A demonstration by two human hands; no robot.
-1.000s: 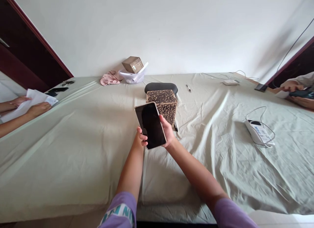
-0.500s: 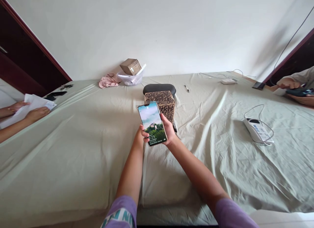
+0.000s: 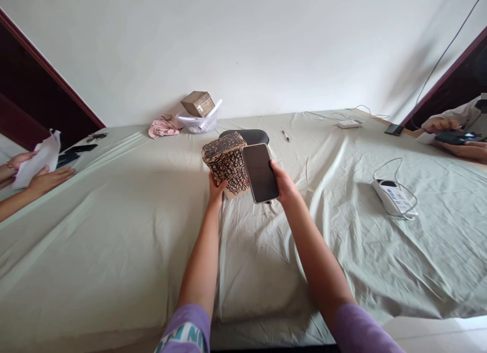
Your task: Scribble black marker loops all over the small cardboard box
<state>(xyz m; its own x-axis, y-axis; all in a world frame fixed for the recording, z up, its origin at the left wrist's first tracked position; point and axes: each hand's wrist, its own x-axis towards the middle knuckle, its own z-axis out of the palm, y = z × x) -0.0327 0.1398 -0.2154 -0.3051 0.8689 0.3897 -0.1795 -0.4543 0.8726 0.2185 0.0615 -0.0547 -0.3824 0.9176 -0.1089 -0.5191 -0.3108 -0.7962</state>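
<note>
My left hand (image 3: 216, 189) grips the lower edge of a cardboard box printed with black scribbled loops (image 3: 226, 164), which it holds tilted above the sheet. My right hand (image 3: 284, 179) holds a smartphone (image 3: 260, 173) with a gold-coloured edge, its dark face turned up. The phone is right beside the box and overlaps its right side. A black padded case (image 3: 243, 136) lies on the pale green bed sheet (image 3: 114, 241) just behind the box.
A pen (image 3: 285, 135), a clear tub (image 3: 197, 122) under a brown carton (image 3: 198, 103), and a pink cloth (image 3: 163, 126) lie further back. A power strip (image 3: 393, 197) with cable lies right. Co-workers' hands hold paper (image 3: 36, 163) and a phone (image 3: 454, 137).
Both hands held the phone before. Now my left hand has lifted the patterned box and tilted it, while my right hand alone holds the phone further right. The lit screen has gone dark.
</note>
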